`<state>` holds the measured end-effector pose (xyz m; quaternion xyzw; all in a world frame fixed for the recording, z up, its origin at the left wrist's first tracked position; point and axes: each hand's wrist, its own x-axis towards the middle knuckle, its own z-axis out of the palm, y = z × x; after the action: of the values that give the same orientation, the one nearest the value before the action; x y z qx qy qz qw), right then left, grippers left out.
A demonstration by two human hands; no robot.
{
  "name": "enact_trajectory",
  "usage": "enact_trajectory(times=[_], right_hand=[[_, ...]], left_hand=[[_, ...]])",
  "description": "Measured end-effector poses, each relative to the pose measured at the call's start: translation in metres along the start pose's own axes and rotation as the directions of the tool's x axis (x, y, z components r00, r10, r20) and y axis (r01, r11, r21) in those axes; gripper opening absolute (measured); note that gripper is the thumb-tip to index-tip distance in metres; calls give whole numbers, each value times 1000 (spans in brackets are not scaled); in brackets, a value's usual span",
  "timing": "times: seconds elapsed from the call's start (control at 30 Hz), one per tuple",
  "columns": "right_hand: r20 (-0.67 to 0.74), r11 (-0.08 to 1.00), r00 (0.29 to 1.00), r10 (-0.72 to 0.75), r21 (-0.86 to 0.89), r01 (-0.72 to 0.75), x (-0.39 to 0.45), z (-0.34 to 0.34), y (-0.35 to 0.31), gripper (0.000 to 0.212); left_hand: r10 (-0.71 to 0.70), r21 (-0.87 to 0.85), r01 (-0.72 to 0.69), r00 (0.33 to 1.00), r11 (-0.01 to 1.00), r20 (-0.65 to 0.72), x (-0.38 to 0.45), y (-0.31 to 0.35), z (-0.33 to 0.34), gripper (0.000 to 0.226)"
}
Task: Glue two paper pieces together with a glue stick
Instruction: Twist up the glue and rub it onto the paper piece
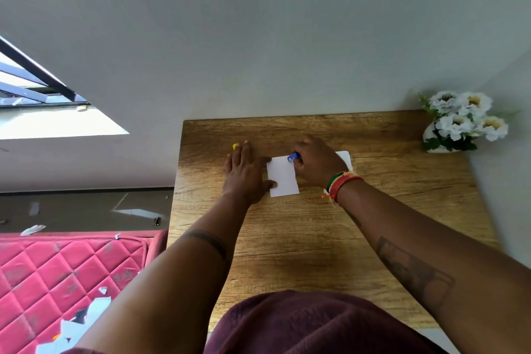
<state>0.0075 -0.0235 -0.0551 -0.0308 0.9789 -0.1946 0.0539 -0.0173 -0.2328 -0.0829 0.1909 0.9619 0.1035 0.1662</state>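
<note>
While right hand (317, 162) grips blue glue stick (293, 157) tip-down on near paper piece (283, 177) at desk (316, 238) centre, left hand (247, 174) lies flat, fingers spread, thumb pinning paper edge against sliding; second paper piece (346, 158) waits just behind right hand, likely for pressing on; yellow cap (234, 146) parked beyond left fingertips, clear of work.

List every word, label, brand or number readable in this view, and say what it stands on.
None can be read.
Glue stick in the right hand: blue barrel, any label too small and covered.
Front paper piece and second paper piece: blank.
Forearm tattoo: blurred, no legible text.
</note>
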Motion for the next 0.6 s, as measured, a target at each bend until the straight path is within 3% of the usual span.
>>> enact_trajectory(times=[0.6], right_hand=[[69,999,997,-44,9,43,-43,0,-3,22]], left_hand=[[-90,2,90,996,996,-10,-15,17,-1,74]])
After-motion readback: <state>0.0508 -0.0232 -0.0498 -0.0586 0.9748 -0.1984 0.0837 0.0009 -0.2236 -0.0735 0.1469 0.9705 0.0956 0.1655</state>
